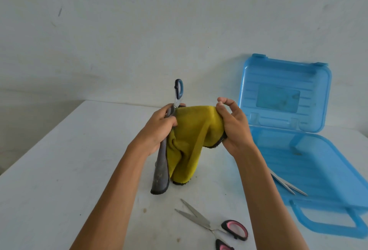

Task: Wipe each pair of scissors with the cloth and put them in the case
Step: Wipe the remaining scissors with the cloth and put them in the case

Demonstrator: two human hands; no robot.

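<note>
Yellow cloth (191,140) with a grey backing hangs bunched between both of my hands above the middle of the white counter (69,160), its lower end touching the surface. My left grip (159,128) is curled round the cloth and the blue-handled scissors (178,90). Their long axis stands nearly upright, with one handle loop pointing up above the knuckles and the blades hidden down in the fist and fabric. My right grip (233,128) pinches the other end of the cloth, with the forefinger arched free above it.

Pink-handled scissors (211,226) lie flat by the counter's near edge, blades parted and pointing to the far left, handles toward me.

At the counter's right side the blue case (318,160) lies open, its lid upright against the wall. Inside it I see the blades of a third pair (286,186), parted, tips aimed at the near right corner; my right forearm covers the handles.
</note>
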